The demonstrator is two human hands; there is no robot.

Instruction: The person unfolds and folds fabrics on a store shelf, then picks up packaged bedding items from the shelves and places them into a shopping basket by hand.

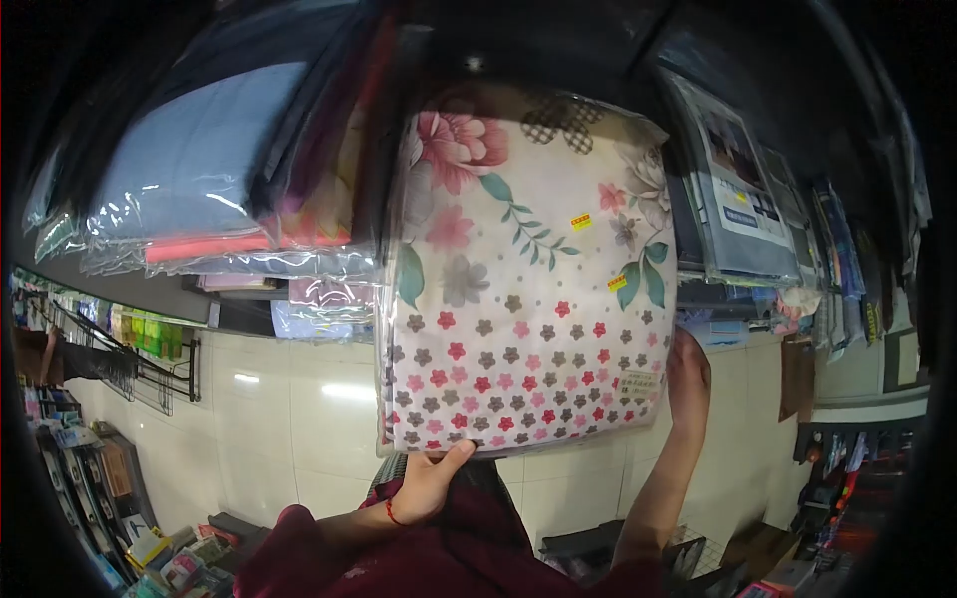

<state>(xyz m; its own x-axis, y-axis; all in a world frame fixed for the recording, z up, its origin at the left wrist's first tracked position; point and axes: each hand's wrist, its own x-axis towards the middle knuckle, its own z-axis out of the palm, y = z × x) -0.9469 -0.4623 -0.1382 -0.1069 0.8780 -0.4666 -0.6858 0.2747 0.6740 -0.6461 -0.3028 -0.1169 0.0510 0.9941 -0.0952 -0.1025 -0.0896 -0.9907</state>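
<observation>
Rectangular floral pack point(528, 339) in glossy plastic, left fingers point(458, 455) clamped on bottom edge, right fingers point(690, 367) curled at side, grip unclear

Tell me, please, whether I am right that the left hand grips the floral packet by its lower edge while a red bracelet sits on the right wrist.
Not quite: the head view shows the red bracelet on the left wrist, not the right. The left hand does grip the floral packet by its lower edge.

Folded floral fabric point(538, 309) in clear plastic
</observation>
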